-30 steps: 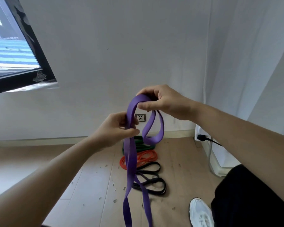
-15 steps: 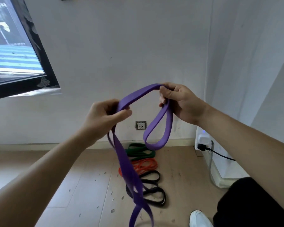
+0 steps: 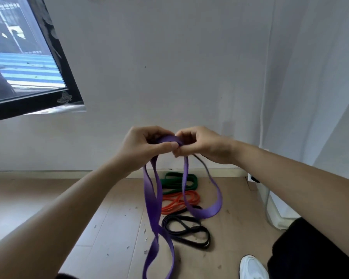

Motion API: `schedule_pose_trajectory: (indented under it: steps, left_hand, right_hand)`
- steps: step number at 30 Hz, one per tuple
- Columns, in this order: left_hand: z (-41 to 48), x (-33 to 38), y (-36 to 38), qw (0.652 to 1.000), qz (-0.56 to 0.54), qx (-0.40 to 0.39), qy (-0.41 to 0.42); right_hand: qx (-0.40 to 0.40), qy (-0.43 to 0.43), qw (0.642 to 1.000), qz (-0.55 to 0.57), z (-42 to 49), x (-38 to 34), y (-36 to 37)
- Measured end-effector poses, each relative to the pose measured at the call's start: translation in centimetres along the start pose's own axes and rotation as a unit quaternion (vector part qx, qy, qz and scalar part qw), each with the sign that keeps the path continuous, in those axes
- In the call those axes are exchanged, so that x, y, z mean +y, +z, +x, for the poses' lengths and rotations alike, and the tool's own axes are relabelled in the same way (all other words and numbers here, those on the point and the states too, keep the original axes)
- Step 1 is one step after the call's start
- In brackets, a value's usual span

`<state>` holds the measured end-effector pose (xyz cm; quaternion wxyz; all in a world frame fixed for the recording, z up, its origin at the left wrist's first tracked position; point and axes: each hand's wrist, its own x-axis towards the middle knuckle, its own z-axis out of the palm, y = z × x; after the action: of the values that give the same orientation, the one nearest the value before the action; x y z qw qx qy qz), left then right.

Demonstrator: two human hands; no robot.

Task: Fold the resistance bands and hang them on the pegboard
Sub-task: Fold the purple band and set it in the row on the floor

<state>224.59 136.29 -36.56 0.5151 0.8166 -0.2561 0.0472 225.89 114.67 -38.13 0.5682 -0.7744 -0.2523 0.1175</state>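
Purple band (image 3: 152, 200) held chest-high at frame centre, loops hanging toward 6 o'clock. Hands, apart half a second ago, now meet: left hand (image 3: 143, 146) and right hand (image 3: 201, 144) both pinch its top. Fold gathering; three bands (image 3: 181, 206) wait on floor; pegboard unseen.

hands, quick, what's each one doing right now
Left hand: closed, pinching the purple band at its top.
Right hand: closed on the same band.
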Motion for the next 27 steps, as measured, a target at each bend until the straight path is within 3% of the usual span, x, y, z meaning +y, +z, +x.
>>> schedule_pose_trajectory:
  steps: [5,10,13,21,27]
  left_hand:
    - [0.4,-1.4,-0.5,0.999,-0.024,-0.015,-0.044]
    - [-0.3,-4.0,0.7,0.985,0.072,-0.126,-0.089]
    - [-0.8,-5.6,1.1,0.975,0.06,-0.166,-0.132]
    - [-0.3,-5.1,0.1,0.982,-0.047,-0.141,-0.117]
    - [0.5,-3.6,-0.2,0.982,-0.147,0.026,-0.112]
  right_hand:
    - [0.039,-0.016,0.999,-0.023,0.5,-0.8,-0.2]
    - [0.102,-0.074,0.992,0.022,1.1,-1.3,-0.3]
    - [0.145,-0.112,0.982,0.056,0.9,-1.9,-1.3]
    - [0.234,-0.077,0.952,0.181,-0.2,-0.5,-5.3]
    - [0.207,-0.005,0.961,0.184,-1.2,2.3,-7.7]
